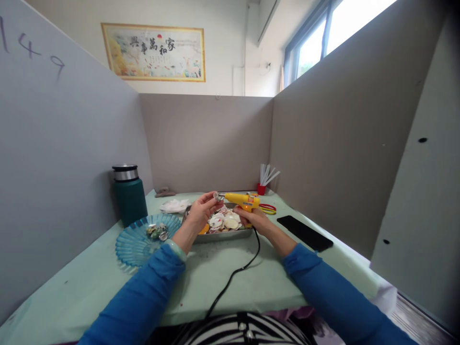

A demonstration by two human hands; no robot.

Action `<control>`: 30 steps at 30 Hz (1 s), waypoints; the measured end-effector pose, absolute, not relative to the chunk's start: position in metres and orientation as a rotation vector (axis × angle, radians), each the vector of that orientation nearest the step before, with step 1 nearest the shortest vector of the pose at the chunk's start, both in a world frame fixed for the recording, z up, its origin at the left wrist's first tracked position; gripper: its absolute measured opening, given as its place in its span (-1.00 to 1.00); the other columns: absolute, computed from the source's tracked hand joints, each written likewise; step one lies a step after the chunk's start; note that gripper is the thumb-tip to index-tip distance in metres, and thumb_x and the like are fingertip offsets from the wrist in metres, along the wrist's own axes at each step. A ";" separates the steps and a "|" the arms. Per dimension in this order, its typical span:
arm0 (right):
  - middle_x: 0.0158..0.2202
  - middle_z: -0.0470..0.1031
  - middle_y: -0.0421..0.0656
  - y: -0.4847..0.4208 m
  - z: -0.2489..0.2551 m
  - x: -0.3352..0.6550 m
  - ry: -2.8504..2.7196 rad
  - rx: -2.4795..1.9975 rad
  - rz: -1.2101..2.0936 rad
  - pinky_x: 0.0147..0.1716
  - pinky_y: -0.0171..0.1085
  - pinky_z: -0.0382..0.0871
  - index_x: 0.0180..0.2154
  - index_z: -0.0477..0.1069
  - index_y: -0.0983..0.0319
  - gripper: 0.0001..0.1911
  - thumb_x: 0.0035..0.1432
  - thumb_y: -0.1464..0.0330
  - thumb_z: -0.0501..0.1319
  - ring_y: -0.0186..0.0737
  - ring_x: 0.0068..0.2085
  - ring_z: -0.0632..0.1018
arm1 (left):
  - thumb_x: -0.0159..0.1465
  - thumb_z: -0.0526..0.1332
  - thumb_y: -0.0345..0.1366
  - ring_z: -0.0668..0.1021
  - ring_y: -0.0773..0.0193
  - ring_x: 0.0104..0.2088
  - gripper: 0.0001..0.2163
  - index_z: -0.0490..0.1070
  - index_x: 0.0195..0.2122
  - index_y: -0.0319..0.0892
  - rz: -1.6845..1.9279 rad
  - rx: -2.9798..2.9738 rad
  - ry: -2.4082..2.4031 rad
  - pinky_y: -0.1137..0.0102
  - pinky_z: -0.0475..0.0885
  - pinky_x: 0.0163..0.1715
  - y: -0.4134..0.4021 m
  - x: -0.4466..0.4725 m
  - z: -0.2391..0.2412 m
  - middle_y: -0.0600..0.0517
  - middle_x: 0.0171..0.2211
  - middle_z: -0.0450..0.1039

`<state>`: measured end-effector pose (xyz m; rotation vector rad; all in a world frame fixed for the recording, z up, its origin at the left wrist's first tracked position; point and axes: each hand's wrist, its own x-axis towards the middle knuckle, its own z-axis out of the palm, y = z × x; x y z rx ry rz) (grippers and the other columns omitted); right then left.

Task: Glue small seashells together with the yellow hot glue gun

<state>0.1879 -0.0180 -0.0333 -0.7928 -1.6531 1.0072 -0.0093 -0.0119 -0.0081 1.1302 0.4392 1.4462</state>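
My right hand (253, 219) grips a yellow hot glue gun (243, 200) whose nozzle points left. Its black cord (233, 274) trails toward me over the table. My left hand (201, 210) is closed in a pinch on a small shell (217, 196), held right at the gun's tip. Both hands hover over a metal tray (222, 235) filled with several pale shells (224, 222). To the left lies a blue glass plate (135, 244) with a few small dark shells (157, 232) on it.
A dark green thermos (128, 195) stands at the left wall. A black phone (304, 233) lies at the right. A red cup of glue sticks (262, 186), scissors with red-yellow handles (267, 208) and crumpled tissue (174, 205) sit further back. Grey partitions enclose the table.
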 end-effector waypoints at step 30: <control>-0.54 0.38 -0.21 -0.016 -0.045 0.187 -1.813 -0.857 0.021 -0.50 -0.39 0.21 -0.39 0.41 0.22 -0.76 0.13 0.18 0.16 -0.34 -0.51 0.34 | -0.10 0.43 -0.39 0.56 0.35 -0.45 -0.64 0.52 -0.22 -0.31 1.421 1.179 0.576 0.35 0.48 -0.25 -0.004 -0.010 -0.012 -0.04 -0.37 0.55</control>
